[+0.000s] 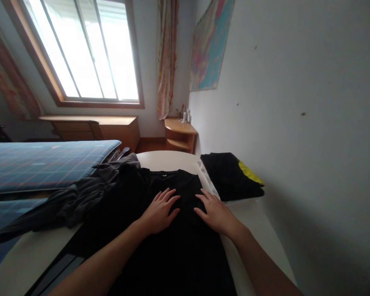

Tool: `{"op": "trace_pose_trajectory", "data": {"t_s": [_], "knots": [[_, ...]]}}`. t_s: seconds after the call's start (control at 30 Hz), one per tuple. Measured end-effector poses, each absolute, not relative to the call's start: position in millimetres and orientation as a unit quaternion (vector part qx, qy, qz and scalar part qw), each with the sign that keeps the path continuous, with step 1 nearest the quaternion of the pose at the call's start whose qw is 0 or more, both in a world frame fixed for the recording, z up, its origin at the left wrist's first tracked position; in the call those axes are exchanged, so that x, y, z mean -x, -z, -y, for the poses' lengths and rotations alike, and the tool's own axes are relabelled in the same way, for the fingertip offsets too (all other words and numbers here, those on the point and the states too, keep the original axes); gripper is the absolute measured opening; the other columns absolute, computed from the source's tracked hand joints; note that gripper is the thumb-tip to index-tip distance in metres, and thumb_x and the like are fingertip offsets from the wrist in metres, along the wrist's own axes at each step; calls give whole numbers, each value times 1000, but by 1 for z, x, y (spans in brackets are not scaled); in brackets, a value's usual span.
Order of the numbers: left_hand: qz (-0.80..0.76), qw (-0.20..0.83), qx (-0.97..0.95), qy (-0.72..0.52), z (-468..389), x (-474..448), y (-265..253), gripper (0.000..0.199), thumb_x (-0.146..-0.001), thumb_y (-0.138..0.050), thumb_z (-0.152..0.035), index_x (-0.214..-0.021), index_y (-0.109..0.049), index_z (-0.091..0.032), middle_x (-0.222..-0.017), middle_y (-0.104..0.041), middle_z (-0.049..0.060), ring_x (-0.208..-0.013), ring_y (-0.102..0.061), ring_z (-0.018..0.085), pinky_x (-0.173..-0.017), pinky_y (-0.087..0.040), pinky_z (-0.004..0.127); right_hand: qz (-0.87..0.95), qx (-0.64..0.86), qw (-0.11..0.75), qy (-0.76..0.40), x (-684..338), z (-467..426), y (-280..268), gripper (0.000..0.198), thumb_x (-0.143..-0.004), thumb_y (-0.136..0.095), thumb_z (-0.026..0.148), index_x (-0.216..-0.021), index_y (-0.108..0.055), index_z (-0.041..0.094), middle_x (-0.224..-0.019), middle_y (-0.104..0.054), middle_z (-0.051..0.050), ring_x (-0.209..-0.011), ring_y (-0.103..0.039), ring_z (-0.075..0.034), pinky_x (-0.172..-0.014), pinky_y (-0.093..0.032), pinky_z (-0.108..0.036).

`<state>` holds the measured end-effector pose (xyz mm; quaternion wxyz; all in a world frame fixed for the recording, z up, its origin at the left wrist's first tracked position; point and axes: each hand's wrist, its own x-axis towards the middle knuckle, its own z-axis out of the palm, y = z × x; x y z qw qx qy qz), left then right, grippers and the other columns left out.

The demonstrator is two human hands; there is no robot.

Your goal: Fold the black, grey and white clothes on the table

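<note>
A black shirt (179,246) is spread over the pale table, its neckline at the far end and a small label inside the collar. My left hand (160,211) rests on the middle of the shirt with fingers apart. On its right edge lies my right hand (214,211), fingers also spread and pointing inward. Neither hand grips the cloth. The shirt's left side reaches toward a rumpled dark grey garment (80,201) at the table's left edge. Grey stripes show on the black cloth at the lower left.
Folded black clothing with a yellow patch (228,174) lies on clear plastic at the table's (163,156) right, near the wall (311,144). Plaid mattresses (49,164) stand left. A desk (117,120) is under the window, and a corner shelf (180,125) stands beyond the table.
</note>
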<state>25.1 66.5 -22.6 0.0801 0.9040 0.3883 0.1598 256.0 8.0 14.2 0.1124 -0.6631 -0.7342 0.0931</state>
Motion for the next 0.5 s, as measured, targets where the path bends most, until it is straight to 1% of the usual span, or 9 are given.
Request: {"op": "trace_pose_trajectory", "data": {"t_s": [0.13, 0.23, 0.3, 0.33, 0.4, 0.47, 0.5], "knots": [[-393, 76, -906, -139, -67, -32, 22, 48, -99, -44, -45, -144, -47, -28, -158, -36, 7, -148, -25, 30, -118, -24, 55, 695, 707, 115, -64, -255, -6, -23, 48, -94, -54, 31, -139, -54, 13, -135, -59, -17, -126, -55, -28, -106, -42, -39], [-392, 75, -908, -126, -68, -39, 21, 51, -100, -42, -46, -148, -42, -28, -160, -31, 7, -149, -22, 31, -118, -22, 57, 671, 733, 93, -57, -253, -3, -26, 44, -94, -55, 26, -137, -57, 16, -128, -62, -17, -115, -63, -29, -96, -49, -39], [-385, 83, -912, -117, -71, -41, 19, 52, -100, -43, -48, -148, -42, -28, -161, -30, 8, -149, -21, 32, -118, -21, 58, 662, 743, 85, -54, -254, -3, -25, 42, -93, -55, 23, -135, -58, 18, -125, -63, -17, -111, -65, -29, -91, -51, -38], [-376, 91, -915, -115, -74, -41, 17, 52, -100, -42, -48, -147, -43, -27, -160, -32, 8, -149, -23, 31, -118, -23, 56, 662, 743, 85, -55, -256, -4, -23, 41, -93, -56, 22, -134, -59, 18, -124, -63, -17, -111, -66, -28, -91, -51, -37], [-362, 91, -918, -131, -84, -38, 12, 49, -101, -40, -47, -144, -47, -25, -156, -40, 7, -146, -32, 27, -118, -27, 49, 674, 731, 93, -57, -260, -6, -18, 40, -92, -54, 17, -132, -60, 17, -122, -65, -16, -112, -65, -27, -93, -50, -35], [-389, 57, -902, -177, -98, -30, 9, 46, -102, -37, -43, -141, -50, -22, -151, -47, 8, -141, -40, 24, -117, -30, 43, 684, 721, 102, -55, -265, -10, -12, 38, -92, -50, 12, -128, -62, 17, -120, -66, -14, -113, -64, -24, -95, -48, -32], [-424, 29, -883, -199, -106, -24, 8, 46, -102, -37, -43, -140, -51, -21, -150, -48, 9, -141, -41, 25, -117, -29, 44, 684, 720, 103, -49, -267, -11, -10, 38, -92, -47, 9, -126, -63, 17, -119, -66, -14, -112, -64, -23, -95, -48, -31]]}}
